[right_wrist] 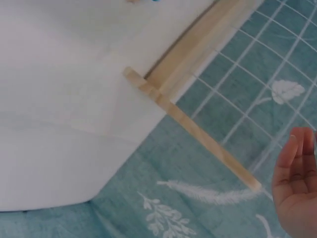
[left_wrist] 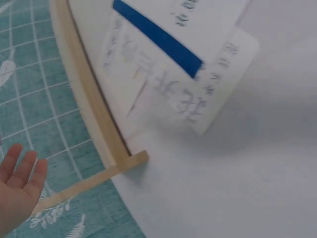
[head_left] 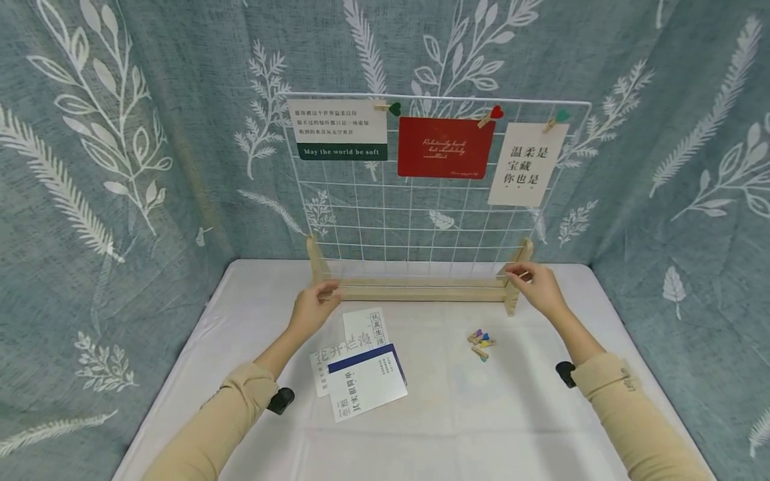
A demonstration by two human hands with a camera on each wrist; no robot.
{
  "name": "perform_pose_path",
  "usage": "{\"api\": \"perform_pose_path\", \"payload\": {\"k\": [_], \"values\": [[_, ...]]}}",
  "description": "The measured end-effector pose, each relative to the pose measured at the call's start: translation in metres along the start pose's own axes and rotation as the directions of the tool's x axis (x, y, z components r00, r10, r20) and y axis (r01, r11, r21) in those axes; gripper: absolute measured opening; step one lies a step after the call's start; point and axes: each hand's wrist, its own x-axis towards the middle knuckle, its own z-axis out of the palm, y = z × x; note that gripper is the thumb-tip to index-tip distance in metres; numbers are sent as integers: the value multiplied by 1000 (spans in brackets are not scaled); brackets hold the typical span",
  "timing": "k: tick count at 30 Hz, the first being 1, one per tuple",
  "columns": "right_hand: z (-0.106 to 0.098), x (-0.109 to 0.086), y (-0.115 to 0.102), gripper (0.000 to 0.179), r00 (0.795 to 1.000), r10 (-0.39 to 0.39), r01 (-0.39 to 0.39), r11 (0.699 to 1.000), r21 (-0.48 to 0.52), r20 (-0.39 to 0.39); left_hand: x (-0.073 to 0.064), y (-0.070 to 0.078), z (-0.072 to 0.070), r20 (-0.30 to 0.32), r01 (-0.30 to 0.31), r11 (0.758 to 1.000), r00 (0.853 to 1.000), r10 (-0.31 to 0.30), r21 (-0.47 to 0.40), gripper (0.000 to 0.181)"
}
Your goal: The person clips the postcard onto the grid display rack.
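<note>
A white wire grid (head_left: 421,234) stands upright in a wooden base (head_left: 421,292). My left hand (head_left: 314,308) is near the base's left foot, its fingers extended and loosely bent in the left wrist view. Beside the right foot (right_wrist: 198,134), my right hand (head_left: 537,288) has relaxed fingers with nothing between them. Clothespins hold three cards along the grid's top: a white-and-green card (head_left: 339,127), a red card (head_left: 445,148) and a white card (head_left: 528,164). Whether either hand touches the stand is hard to tell.
Several overlapping cards (head_left: 369,387) lie on the white tablecloth (head_left: 433,427), left of centre. A small pile of clothespins (head_left: 480,344) with coloured heads sits to their right. Patterned teal fabric (head_left: 198,160) hangs behind the grid and at both sides.
</note>
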Motion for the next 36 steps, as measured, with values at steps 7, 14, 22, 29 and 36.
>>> {"api": "perform_pose_path", "payload": {"k": [7, 14, 22, 29, 36], "values": [[20, -12, 13, 19, 999, 25, -26, 1000, 7, 31, -22, -21, 10, 117, 41, 990, 991, -57, 135, 43], [34, -21, 20, 17, 999, 19, -20, 999, 29, 35, -41, -33, 15, 147, 86, 981, 983, -112, 174, 43], [46, -31, 29, 17, 998, 36, -40, 997, 61, 60, -52, -39, 16, 180, 110, 974, 973, -146, 200, 45], [56, -40, 40, 16, 996, 56, -60, 997, 51, 65, -62, -46, 18, 212, 121, 970, 963, -166, 211, 47], [70, -53, 53, 25, 989, 81, -91, 992, 84, 122, -69, -54, 22, 303, 70, 964, 941, -150, 258, 66]]}}
